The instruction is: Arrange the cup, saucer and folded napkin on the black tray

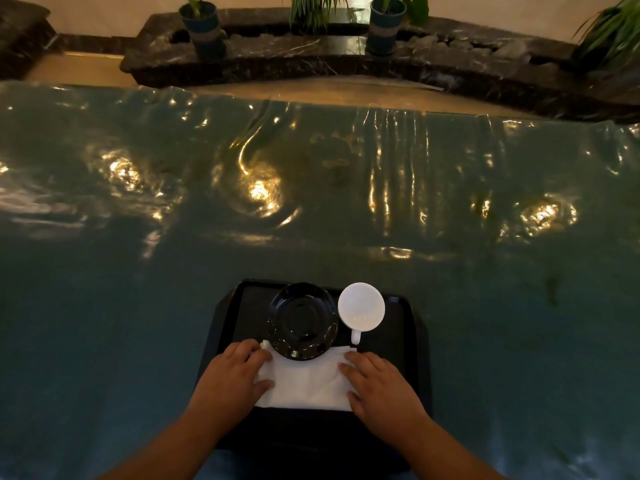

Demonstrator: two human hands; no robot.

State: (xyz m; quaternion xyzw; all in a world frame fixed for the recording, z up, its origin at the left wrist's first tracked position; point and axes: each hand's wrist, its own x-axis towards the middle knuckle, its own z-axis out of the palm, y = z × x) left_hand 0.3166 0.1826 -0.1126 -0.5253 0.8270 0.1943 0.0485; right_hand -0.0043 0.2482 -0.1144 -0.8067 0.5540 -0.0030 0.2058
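A black tray (414,327) lies on the table near its front edge. On it sits a black saucer (302,320), and a white cup (361,307) stands to the saucer's right with its handle pointing toward me. A white folded napkin (304,384) lies flat on the tray's near half, its far edge tucked under the saucer's rim. My left hand (232,379) presses on the napkin's left side with the fingers spread. My right hand (379,386) rests flat on its right side, thumb on the napkin.
The table carries a glossy dark green plastic cover (311,202), wrinkled and full of lamp reflections. Beyond its far edge runs a dark marble planter ledge (311,60) with potted plants (202,26).
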